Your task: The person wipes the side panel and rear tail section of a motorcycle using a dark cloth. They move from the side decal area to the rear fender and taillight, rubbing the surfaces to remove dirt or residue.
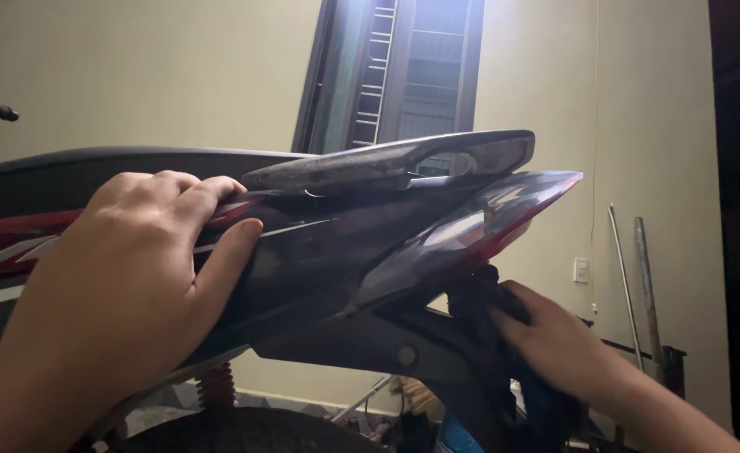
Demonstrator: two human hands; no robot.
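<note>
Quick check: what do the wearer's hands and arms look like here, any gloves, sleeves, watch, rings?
Both are bare. The left hand has no glove, no ring that shows, and short plain nails; its wrist and forearm carry no sleeve, watch or band. The right hand is also ungloved, with a bare forearm running to the frame's lower right corner. The light is dim, so fine marks cannot be made out.

packages: none | labels: none | signs: none | screens: none

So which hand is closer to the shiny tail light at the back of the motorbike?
Right. The right hand presses a dark cloth just under the tail light. The left hand rests further forward on the side panel.
</note>
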